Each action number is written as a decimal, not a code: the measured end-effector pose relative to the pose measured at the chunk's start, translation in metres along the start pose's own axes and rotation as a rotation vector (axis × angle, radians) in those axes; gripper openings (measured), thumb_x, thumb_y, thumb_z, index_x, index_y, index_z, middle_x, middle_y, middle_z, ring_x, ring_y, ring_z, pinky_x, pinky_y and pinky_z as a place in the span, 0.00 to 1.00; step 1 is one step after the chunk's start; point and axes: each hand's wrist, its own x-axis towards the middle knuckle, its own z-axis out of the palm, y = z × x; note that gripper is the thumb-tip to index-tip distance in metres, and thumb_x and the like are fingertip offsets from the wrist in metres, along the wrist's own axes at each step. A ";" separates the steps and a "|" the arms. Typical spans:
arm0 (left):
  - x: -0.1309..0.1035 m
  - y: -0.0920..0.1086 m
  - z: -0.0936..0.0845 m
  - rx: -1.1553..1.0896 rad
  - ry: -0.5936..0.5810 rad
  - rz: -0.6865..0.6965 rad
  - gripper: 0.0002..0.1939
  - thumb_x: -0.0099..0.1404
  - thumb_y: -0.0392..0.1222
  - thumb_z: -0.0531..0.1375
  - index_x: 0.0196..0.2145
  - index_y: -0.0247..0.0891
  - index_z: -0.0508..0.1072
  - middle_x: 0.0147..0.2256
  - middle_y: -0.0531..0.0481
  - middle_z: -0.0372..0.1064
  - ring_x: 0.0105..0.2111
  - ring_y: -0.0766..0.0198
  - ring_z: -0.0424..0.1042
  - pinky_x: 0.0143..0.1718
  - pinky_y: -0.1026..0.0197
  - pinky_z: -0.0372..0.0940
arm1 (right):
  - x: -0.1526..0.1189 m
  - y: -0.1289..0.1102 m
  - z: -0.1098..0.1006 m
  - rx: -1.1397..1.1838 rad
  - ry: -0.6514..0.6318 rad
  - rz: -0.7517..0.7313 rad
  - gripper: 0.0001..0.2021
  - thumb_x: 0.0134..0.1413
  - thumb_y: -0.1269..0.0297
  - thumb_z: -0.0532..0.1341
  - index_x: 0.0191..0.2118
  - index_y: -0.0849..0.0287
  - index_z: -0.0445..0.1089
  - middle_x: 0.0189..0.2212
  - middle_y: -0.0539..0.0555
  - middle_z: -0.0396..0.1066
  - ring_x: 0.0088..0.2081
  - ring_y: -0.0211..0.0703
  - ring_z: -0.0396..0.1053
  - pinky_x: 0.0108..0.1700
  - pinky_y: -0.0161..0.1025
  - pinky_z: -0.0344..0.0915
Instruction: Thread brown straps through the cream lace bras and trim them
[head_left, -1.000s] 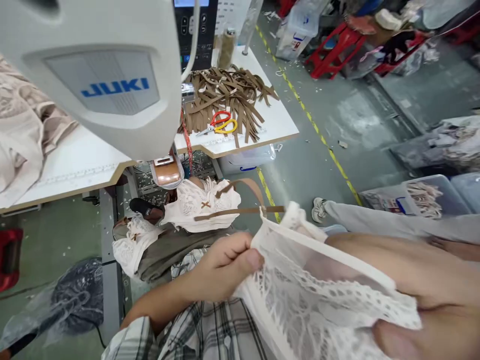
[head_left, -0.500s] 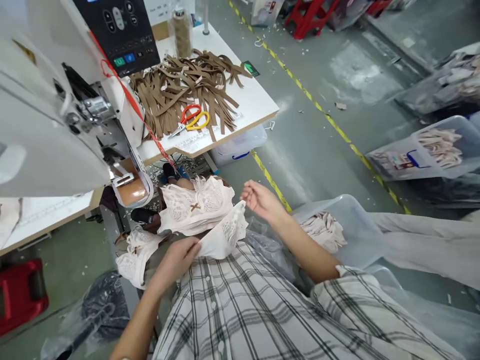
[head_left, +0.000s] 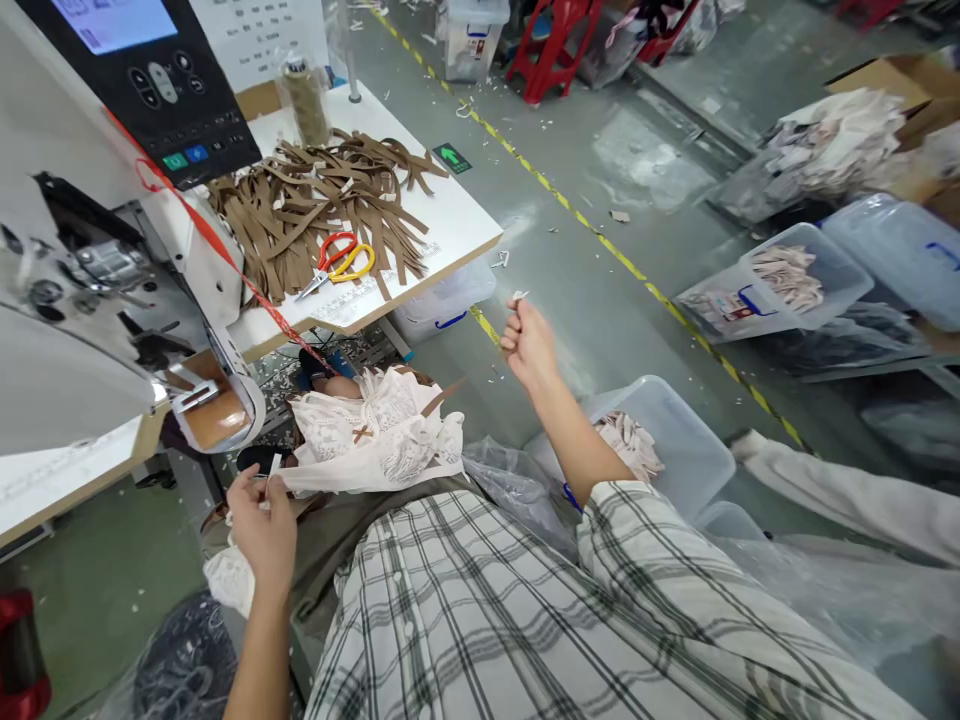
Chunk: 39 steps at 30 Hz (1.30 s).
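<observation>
Your two hands are well apart. Your left hand (head_left: 264,530) has thumb and fingers closed on one end of the white lace bra (head_left: 409,450), which stretches across your lap; your right hand (head_left: 529,345), raised off to the other side, pinches a small white scrap (head_left: 518,296) (too tiny to identify). Under the bra you hold lies another lace bra (head_left: 322,425) with a small brown bow, and a third lace piece (head_left: 229,582) hangs beside your left forearm. Ahead of your left hand is the sewing machine (head_left: 90,270), its control panel (head_left: 161,100) lit and a red cord (head_left: 214,240) running down past it. On the white table (head_left: 469,228) beyond, your red-and-yellow scissors (head_left: 341,262) lie against a heap of brown straps (head_left: 322,205), with a thread cone (head_left: 306,105) behind. Near your right elbow sits an open clear bin (head_left: 694,450) holding folded pale fabric (head_left: 631,445).
</observation>
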 end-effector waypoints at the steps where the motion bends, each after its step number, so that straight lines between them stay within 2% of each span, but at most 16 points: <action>1: -0.002 0.010 -0.001 0.021 0.039 0.080 0.18 0.69 0.49 0.55 0.51 0.37 0.69 0.38 0.45 0.71 0.38 0.57 0.71 0.40 0.57 0.66 | -0.010 0.005 0.009 -0.028 -0.059 0.012 0.15 0.53 0.51 0.67 0.35 0.56 0.66 0.17 0.38 0.47 0.16 0.27 0.40 0.15 0.26 0.44; 3: -0.007 0.035 -0.009 0.010 0.019 0.299 0.13 0.70 0.44 0.52 0.44 0.38 0.73 0.37 0.44 0.71 0.37 0.58 0.71 0.40 0.57 0.66 | -0.038 0.014 0.029 -0.162 -0.245 0.025 0.16 0.51 0.50 0.68 0.35 0.57 0.69 0.17 0.39 0.47 0.17 0.28 0.42 0.17 0.28 0.44; 4: -0.009 0.050 -0.015 -0.029 -0.052 0.430 0.12 0.71 0.42 0.52 0.42 0.38 0.74 0.34 0.46 0.71 0.35 0.59 0.71 0.39 0.58 0.65 | -0.054 0.017 0.040 -0.272 -0.364 0.003 0.15 0.52 0.50 0.67 0.34 0.58 0.70 0.17 0.41 0.51 0.17 0.29 0.45 0.18 0.29 0.46; 6: -0.010 0.079 -0.028 -0.149 -0.196 0.584 0.12 0.72 0.39 0.51 0.42 0.40 0.75 0.33 0.47 0.71 0.35 0.61 0.71 0.38 0.60 0.65 | -0.087 0.020 0.061 -0.539 -0.629 -0.110 0.12 0.58 0.54 0.62 0.33 0.58 0.71 0.19 0.45 0.60 0.20 0.31 0.54 0.23 0.32 0.52; 9: -0.006 0.112 -0.042 -0.198 -0.360 0.586 0.12 0.72 0.41 0.54 0.49 0.39 0.74 0.38 0.47 0.74 0.36 0.63 0.73 0.37 0.62 0.66 | -0.127 0.018 0.089 -0.855 -0.984 -0.332 0.11 0.62 0.63 0.56 0.30 0.58 0.71 0.23 0.48 0.69 0.25 0.34 0.63 0.30 0.34 0.56; 12: 0.000 0.118 -0.046 -0.134 -0.388 0.596 0.16 0.68 0.47 0.61 0.50 0.38 0.74 0.38 0.47 0.75 0.35 0.62 0.73 0.35 0.62 0.66 | -0.146 0.021 0.107 -1.004 -1.176 -0.499 0.12 0.63 0.65 0.54 0.32 0.59 0.72 0.24 0.50 0.70 0.28 0.37 0.65 0.32 0.35 0.55; 14: 0.001 0.110 -0.046 -0.123 -0.388 0.605 0.12 0.70 0.45 0.59 0.46 0.39 0.75 0.35 0.48 0.75 0.34 0.63 0.73 0.35 0.63 0.65 | -0.150 0.026 0.112 -1.035 -1.251 -0.522 0.12 0.65 0.65 0.54 0.34 0.59 0.72 0.26 0.51 0.71 0.30 0.37 0.65 0.33 0.35 0.55; 16: 0.000 0.100 -0.044 -0.105 -0.388 0.602 0.09 0.72 0.42 0.55 0.41 0.39 0.75 0.32 0.49 0.74 0.33 0.65 0.73 0.34 0.63 0.64 | -0.151 0.031 0.114 -1.037 -1.292 -0.472 0.12 0.65 0.64 0.55 0.33 0.59 0.72 0.27 0.51 0.71 0.30 0.37 0.66 0.34 0.35 0.55; 20: -0.007 0.088 -0.041 -0.023 -0.352 0.602 0.11 0.73 0.41 0.53 0.35 0.38 0.72 0.29 0.50 0.72 0.30 0.65 0.71 0.30 0.62 0.61 | -0.152 0.034 0.116 -0.992 -1.269 -0.402 0.08 0.61 0.60 0.61 0.35 0.58 0.74 0.26 0.49 0.69 0.30 0.37 0.65 0.34 0.34 0.56; 24: -0.006 0.086 -0.042 -0.040 -0.343 0.563 0.13 0.73 0.44 0.52 0.34 0.39 0.73 0.29 0.49 0.73 0.29 0.64 0.71 0.30 0.62 0.62 | -0.154 0.033 0.120 -0.950 -1.238 -0.366 0.08 0.61 0.61 0.61 0.35 0.57 0.76 0.25 0.49 0.67 0.29 0.36 0.63 0.33 0.34 0.56; 28: 0.001 0.082 -0.053 -0.198 -0.451 0.507 0.11 0.72 0.40 0.53 0.41 0.40 0.76 0.36 0.49 0.78 0.35 0.64 0.76 0.35 0.63 0.67 | -0.147 0.040 0.121 -0.744 -1.096 -0.059 0.12 0.58 0.55 0.63 0.33 0.59 0.74 0.23 0.48 0.65 0.25 0.35 0.59 0.29 0.35 0.56; 30: 0.003 0.079 -0.060 -0.214 -0.452 0.497 0.10 0.71 0.39 0.55 0.45 0.40 0.76 0.39 0.49 0.79 0.36 0.64 0.76 0.36 0.64 0.67 | -0.145 0.045 0.121 -0.671 -1.157 0.037 0.13 0.56 0.53 0.64 0.34 0.59 0.75 0.27 0.50 0.68 0.28 0.36 0.63 0.31 0.35 0.60; 31: 0.003 0.078 -0.063 -0.208 -0.448 0.494 0.10 0.71 0.39 0.55 0.46 0.40 0.75 0.38 0.50 0.79 0.34 0.65 0.76 0.34 0.65 0.66 | -0.145 0.047 0.122 -0.668 -1.236 0.008 0.12 0.56 0.54 0.65 0.35 0.59 0.75 0.31 0.52 0.71 0.32 0.38 0.66 0.34 0.36 0.63; 34: 0.001 0.077 -0.070 -0.166 -0.474 0.482 0.09 0.71 0.40 0.55 0.45 0.40 0.73 0.33 0.52 0.77 0.28 0.68 0.72 0.28 0.67 0.63 | -0.153 0.049 0.124 -0.723 -1.493 -0.214 0.08 0.60 0.60 0.63 0.37 0.57 0.76 0.41 0.54 0.72 0.43 0.41 0.69 0.45 0.38 0.65; 37: -0.001 0.080 -0.075 -0.112 -0.507 0.456 0.07 0.69 0.38 0.55 0.40 0.40 0.73 0.29 0.53 0.74 0.26 0.68 0.71 0.26 0.67 0.62 | -0.162 0.045 0.127 -0.776 -1.603 -0.390 0.08 0.65 0.63 0.58 0.38 0.58 0.74 0.36 0.53 0.73 0.39 0.39 0.70 0.42 0.36 0.64; 39: -0.002 0.081 -0.077 -0.108 -0.505 0.448 0.06 0.67 0.37 0.56 0.38 0.41 0.74 0.30 0.53 0.75 0.28 0.67 0.72 0.28 0.66 0.64 | -0.166 0.043 0.128 -0.803 -1.622 -0.517 0.09 0.66 0.64 0.56 0.38 0.58 0.73 0.34 0.53 0.73 0.37 0.40 0.70 0.39 0.36 0.64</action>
